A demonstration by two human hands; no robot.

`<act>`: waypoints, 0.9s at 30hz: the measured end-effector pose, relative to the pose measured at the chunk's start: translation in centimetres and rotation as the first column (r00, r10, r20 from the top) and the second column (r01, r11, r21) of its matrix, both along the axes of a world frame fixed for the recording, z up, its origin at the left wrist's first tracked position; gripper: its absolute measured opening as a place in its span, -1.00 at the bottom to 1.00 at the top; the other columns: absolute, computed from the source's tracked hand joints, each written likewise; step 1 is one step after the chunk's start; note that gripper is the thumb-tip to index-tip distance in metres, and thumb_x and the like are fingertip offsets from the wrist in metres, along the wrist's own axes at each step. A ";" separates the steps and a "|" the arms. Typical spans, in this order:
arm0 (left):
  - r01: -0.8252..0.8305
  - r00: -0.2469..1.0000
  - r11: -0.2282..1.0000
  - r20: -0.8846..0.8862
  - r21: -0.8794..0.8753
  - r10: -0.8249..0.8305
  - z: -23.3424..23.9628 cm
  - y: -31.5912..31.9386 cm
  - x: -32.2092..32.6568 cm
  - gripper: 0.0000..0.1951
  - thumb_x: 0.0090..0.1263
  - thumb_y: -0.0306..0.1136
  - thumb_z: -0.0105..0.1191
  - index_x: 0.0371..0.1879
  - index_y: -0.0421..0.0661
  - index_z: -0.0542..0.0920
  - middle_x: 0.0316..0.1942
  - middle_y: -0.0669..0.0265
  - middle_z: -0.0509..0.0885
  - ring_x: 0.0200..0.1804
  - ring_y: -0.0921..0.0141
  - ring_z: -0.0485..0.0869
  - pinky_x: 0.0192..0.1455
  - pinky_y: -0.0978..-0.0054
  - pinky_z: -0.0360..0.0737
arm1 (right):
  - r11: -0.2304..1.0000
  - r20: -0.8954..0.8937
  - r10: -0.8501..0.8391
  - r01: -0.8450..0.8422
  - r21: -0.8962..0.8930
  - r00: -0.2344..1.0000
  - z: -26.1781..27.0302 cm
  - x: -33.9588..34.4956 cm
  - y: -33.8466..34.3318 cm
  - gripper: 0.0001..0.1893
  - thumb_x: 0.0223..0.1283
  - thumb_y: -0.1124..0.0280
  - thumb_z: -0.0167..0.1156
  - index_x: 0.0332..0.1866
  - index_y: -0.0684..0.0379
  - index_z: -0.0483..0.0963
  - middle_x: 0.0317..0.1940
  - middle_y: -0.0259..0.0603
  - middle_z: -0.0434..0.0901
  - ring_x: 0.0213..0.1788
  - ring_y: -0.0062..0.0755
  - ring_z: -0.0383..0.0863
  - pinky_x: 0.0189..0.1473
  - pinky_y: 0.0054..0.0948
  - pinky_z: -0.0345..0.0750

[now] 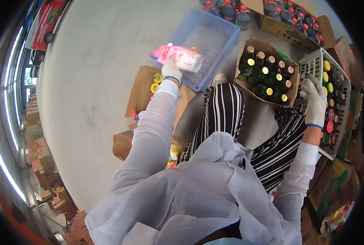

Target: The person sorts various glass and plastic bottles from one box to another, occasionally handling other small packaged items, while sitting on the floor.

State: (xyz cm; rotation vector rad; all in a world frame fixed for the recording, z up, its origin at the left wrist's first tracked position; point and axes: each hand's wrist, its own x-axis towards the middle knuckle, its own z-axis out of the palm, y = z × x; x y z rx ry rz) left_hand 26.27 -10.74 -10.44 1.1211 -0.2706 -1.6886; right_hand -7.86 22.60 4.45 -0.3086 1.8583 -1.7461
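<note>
In a white knit glove, my left hand (172, 69) grips a pink and white plastic packet (183, 58) above the near left edge of a blue plastic crate (235, 33). My right hand (315, 98), gloved too, is at the left side of a white plastic basket (349, 101) filled with bottles; its fingers are bent and I see nothing held in them. Between my hands, a cardboard box (266, 102) holds green glass bottles (269, 91) with yellow or gold caps. Below my left hand, an open carton (136, 95) contains yellow-lidded containers (158, 78).
Dark bottles with red caps (242, 18) stand beyond the blue crate, and more fill a carton (280, 29) at the top right. Flattened and open cardboard (335, 183) lies at the lower right. A red vehicle (45, 27) and stacked cartons (45, 156) are at the far left.
</note>
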 end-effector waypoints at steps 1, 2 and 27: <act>-0.068 0.997 0.996 -0.039 0.054 0.070 1.1 0.0 -0.5 -0.73 0.48 -0.47 -0.07 0.11 -0.22 0.42 0.04 0.06 0.57 0.08 0.11 0.59 0.10 -0.02 0.59 | 0.996 -0.021 0.028 -0.026 0.088 0.999 0.6 0.7 -0.7 -0.59 0.29 0.35 0.19 0.17 0.33 0.45 -0.12 -0.22 0.60 -0.20 -0.56 0.58 -0.20 -0.60 0.57; -0.017 0.998 0.999 -0.067 -0.035 0.014 0.0 -1.2 0.1 -0.66 0.51 -0.38 -0.12 0.20 -0.20 0.34 0.13 0.02 0.50 0.18 0.07 0.53 0.09 -0.09 0.54 | 0.991 -0.044 0.045 -0.039 0.124 0.998 1.2 1.4 -1.4 -0.59 0.29 0.35 0.19 0.17 0.34 0.44 -0.10 -0.23 0.60 -0.19 -0.57 0.58 -0.18 -0.59 0.57; 0.192 0.232 0.797 0.763 0.572 -0.603 -8.5 42.4 33.6 -0.35 0.06 -0.04 0.31 0.06 -0.28 0.56 -0.03 -0.07 0.65 0.07 0.12 0.60 0.13 0.34 0.47 | 0.937 -0.121 0.290 -0.256 0.239 0.949 -5.1 -6.6 0.4 -0.58 0.30 0.40 0.16 0.22 0.34 0.38 0.02 -0.10 0.56 0.04 -0.30 0.58 0.04 -0.38 0.55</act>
